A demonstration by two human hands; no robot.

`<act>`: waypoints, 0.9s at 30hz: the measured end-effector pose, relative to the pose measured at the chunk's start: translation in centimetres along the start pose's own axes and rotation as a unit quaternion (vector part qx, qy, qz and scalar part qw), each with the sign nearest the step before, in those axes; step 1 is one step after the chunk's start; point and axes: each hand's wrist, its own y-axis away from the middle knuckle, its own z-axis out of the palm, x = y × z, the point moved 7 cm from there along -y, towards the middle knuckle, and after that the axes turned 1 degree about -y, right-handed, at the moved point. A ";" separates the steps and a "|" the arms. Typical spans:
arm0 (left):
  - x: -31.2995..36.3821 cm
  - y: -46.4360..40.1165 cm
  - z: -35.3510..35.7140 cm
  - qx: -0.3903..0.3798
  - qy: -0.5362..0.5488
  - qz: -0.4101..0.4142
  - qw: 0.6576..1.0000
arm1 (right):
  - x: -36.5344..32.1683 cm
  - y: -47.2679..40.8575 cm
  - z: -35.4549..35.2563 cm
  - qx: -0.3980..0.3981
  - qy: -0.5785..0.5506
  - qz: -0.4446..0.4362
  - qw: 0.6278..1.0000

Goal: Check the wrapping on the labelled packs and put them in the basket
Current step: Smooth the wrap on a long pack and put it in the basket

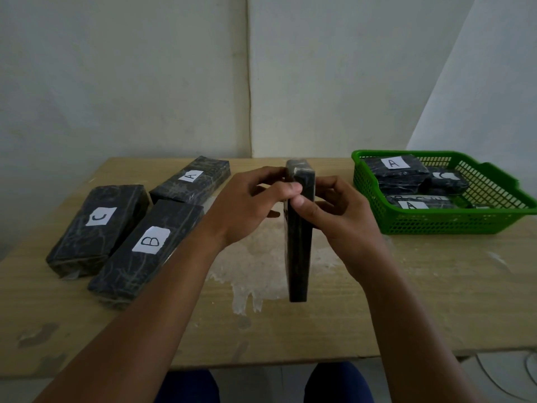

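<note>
You have one black pack (299,234) held on edge between both hands, above the middle of the table (261,330). Its long axis runs straight away from you, near end low and far end raised toward the wall, so only a narrow side faces the camera and its label is hidden. Your left hand (250,205) pinches the upper far part from the left, fingers curled with the thumb pressed to the narrow side. Your right hand (337,216) grips it from the right, thumb on the same edge just below.

The green basket (453,225) sits at the far right of the table, well apart from the pack and clearly on your right hand's side. It already holds several packs. So the right hand looks the nearer one to carry this pack over, and the pack would likely need laying flat to go in.

Three more packs lie flat on the left, marked C (100,228), B (148,248) and A (191,180).
</note>
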 end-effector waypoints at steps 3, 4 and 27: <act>0.7 0.2 0.1 0.020 -0.014 0.028 0.999 | -0.3 0.0 -0.2 -0.006 -0.003 -0.011 1.000; 0.8 0.3 0.1 0.024 -0.016 0.034 0.999 | -0.4 -0.1 -0.2 -0.009 0.001 -0.012 1.000; -2.2 -0.3 0.8 0.039 0.161 -0.084 0.983 | 0.0 -0.9 -0.9 0.097 -0.057 0.024 0.993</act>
